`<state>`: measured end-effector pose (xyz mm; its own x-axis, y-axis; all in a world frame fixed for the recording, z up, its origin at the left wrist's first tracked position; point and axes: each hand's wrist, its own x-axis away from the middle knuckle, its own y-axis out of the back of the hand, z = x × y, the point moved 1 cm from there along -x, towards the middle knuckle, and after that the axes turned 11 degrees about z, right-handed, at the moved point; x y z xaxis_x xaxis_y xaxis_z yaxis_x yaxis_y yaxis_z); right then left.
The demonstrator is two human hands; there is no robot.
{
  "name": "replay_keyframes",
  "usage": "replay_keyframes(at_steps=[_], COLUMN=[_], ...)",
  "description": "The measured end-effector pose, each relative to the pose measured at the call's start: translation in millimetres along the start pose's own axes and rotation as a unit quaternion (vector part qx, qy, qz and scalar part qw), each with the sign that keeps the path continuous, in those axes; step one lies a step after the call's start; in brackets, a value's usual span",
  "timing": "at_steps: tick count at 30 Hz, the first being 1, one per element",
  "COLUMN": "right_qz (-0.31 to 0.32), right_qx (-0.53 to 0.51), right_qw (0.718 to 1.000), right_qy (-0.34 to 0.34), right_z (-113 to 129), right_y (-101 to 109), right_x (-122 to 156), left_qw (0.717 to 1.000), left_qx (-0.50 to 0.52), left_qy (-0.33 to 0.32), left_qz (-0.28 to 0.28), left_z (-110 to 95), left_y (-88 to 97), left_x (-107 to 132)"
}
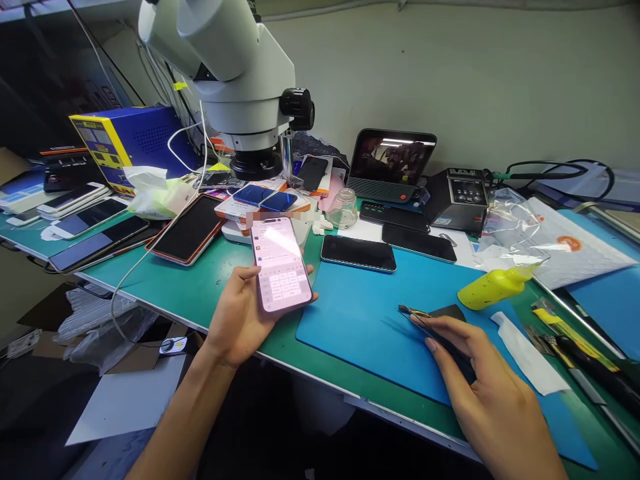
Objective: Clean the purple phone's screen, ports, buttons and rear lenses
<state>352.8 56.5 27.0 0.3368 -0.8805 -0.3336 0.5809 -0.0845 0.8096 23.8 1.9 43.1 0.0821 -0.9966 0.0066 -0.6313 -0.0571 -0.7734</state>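
My left hand (243, 320) is wrapped round a smartphone (283, 267), thumb along its left edge and fingertips showing at its right. The phone's lit screen has a chat above and an on-screen keyboard below. Over the blue mat (350, 327), my right hand (493, 393) pinches slim dark tweezers (425, 322) between thumb and forefinger. At their tips is a tiny part, too small to make out. Beneath the right fingers a flat dark object (450, 312) is partly hidden. Two dark-screened phones lie farther back, the nearer phone (358, 253) on the mat's edge.
A microscope (240, 87) overhangs stacked phones and boxes at the back. To the right are a yellow bottle (493, 288), a white tissue strip (530, 357) and several hand tools (590, 367). A propped tablet (393, 160) and a black soldering station (460, 200) stand by the wall.
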Motion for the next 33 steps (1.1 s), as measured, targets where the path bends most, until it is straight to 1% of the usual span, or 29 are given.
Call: replay_keyframes(at_steps=[3, 6, 9, 12, 15, 18, 20, 22, 23, 24, 25, 26, 27, 28, 29, 30, 33], right_qz=[0.014, -0.002, -0.023, -0.040, -0.052, -0.066, -0.094, -0.114, -0.107, -0.086, -0.052, -0.007, 0.037, 0.077, 0.103, 0.118, 0.151], right_qx=[0.027, 0.081, 0.129, 0.149, 0.149, 0.148, 0.127, 0.052, -0.010, -0.085, -0.170, -0.253, -0.336, -0.420, -0.451, -0.469, -0.520], right_qw=[0.999, 0.994, 0.988, 0.985, 0.984, 0.982, 0.982, 0.989, 0.992, 0.992, 0.984, 0.967, 0.939, 0.901, 0.884, 0.873, 0.839], right_qy=[0.042, 0.070, 0.078, 0.079, 0.084, 0.093, 0.099, 0.082, 0.059, 0.026, -0.011, -0.042, -0.061, -0.072, -0.066, -0.063, -0.054], right_z=[-2, -8, -15, -20, -20, -13, 0, 17, 27, 38, 49, 61, 73, 85, 97, 107, 131], right_y=[-4, -8, -11, -13, -13, -10, -6, -2, -2, -3, -6, -12, -19, -28, -38, -48, -75], right_x=[0, 0, 0, 0, 0, -1, 0, 0, -2, -4, -7, -12, -17, -23, -30, -37, -51], left_qw=[0.999, 0.995, 0.994, 0.995, 0.997, 0.999, 0.999, 0.996, 0.995, 0.993, 0.992, 0.991, 0.990, 0.989, 0.988, 0.988, 0.987], left_qx=[-0.022, -0.047, -0.038, -0.034, -0.028, -0.033, -0.053, -0.079, -0.089, -0.095, -0.097, -0.095, -0.090, -0.084, -0.078, -0.076, -0.084], left_qy=[-0.015, -0.026, -0.015, -0.010, -0.013, -0.016, -0.005, 0.013, 0.024, 0.036, 0.047, 0.057, 0.064, 0.069, 0.071, 0.074, 0.082], left_qz=[-0.043, -0.089, -0.101, -0.091, -0.066, -0.029, -0.002, 0.025, 0.038, 0.052, 0.064, 0.076, 0.088, 0.099, 0.109, 0.114, 0.110], left_z=[-1, -4, -6, -6, -3, -1, 1, 1, 1, 0, 0, 0, -1, -1, -1, 0, 2], left_y=[-4.5, -12.3, -17.6, -16.8, -12.9, -10.2, -9.0, -7.4, -6.3, -5.1, -3.7, -2.2, -0.7, 0.9, 2.5, 4.1, 7.9], left_x=[-1, -1, -2, -2, -1, 1, 2, 3, 4, 4, 5, 5, 6, 6, 7, 7, 7])
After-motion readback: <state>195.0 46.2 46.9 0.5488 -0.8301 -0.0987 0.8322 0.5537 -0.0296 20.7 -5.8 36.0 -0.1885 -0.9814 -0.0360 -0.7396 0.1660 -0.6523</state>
